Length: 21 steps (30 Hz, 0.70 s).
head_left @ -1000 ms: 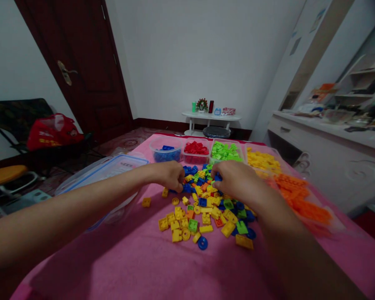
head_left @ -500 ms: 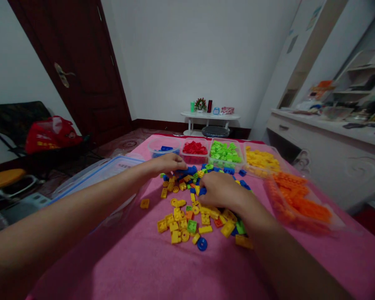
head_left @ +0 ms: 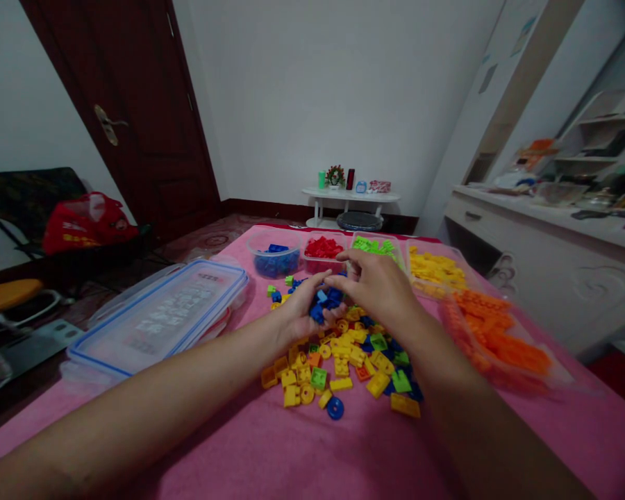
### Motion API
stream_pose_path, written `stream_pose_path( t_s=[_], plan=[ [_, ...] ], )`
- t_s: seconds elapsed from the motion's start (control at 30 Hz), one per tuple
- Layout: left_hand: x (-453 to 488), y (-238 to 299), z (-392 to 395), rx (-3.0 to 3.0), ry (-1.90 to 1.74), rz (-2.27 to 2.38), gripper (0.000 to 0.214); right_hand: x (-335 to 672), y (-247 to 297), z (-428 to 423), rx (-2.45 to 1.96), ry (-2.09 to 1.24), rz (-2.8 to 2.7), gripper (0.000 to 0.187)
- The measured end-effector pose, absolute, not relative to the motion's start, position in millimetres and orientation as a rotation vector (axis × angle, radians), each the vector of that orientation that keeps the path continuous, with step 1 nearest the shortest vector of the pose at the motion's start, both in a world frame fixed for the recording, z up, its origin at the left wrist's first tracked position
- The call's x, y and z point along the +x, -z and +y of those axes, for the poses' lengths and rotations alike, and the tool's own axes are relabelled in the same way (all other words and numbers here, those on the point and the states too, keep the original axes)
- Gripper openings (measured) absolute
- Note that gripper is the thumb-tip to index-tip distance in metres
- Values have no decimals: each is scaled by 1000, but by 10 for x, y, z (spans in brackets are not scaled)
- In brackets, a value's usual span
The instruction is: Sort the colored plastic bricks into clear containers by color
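Head view: the left forearm enters from the lower left and runs up to mid-table, wrist rolled so that the left hand (head_left: 301,310) lies palm up above the heap. Its fingers are curled into a cup, grasping a cluster of blue bricks (head_left: 328,300). The right forearm rises from the lower right; the right hand (head_left: 382,281) is held palm down, just beside and slightly above the left, wrist bent inward. Its thumb reaches to the cupped hand and its forefinger arches forward, with a gap between them; whether the remaining fingers grip anything cannot be told. Below both hands, mixed bricks (head_left: 342,366), mostly yellow, lie loose on the pink cloth (head_left: 292,458). Beyond stand the blue-brick tub (head_left: 253,248), the red-brick tub (head_left: 320,266) and the yellow-brick tub (head_left: 427,288). Stacked clear lids (head_left: 159,323) lie near the left forearm.
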State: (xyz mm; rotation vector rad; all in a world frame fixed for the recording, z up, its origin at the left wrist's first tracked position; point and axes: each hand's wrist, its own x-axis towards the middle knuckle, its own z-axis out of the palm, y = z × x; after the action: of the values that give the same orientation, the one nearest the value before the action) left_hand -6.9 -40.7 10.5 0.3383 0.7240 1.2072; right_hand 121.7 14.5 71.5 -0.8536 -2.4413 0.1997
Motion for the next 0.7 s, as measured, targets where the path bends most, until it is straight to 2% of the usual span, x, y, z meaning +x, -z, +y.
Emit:
stream_pose_path(
  t_s=[0.1,0.2,0.37,0.43,0.53,0.6,0.7],
  plan=[
    [-177,-212,-360,382,-1210,805,19,1270,-772,216,-831,-236,-2342,37],
    [-449,-465,-213,545,-1361,1113,12,1328,-807,297,-807,-239,-2258,29],
    [-1147,-856,88,934,-1642,1801,19,1438,-842,427,-856,-219,-2193,27],
    [-1363,-904,136,1037,-1514,2119,27,1493,-860,486,-912,-195,-2189,30],
    [-1428,-862,139,1302,-1109,2510,34,1576,-865,604,-1017,-160,-2247,30],
    [-1274,-786,132,1576,-962,2554,34,1625,-835,700,-1102,-135,-2353,29],
    [-843,-632,134,1895,-989,2354,33,1679,-744,828,-1245,-99,-2565,27]
  ],
)
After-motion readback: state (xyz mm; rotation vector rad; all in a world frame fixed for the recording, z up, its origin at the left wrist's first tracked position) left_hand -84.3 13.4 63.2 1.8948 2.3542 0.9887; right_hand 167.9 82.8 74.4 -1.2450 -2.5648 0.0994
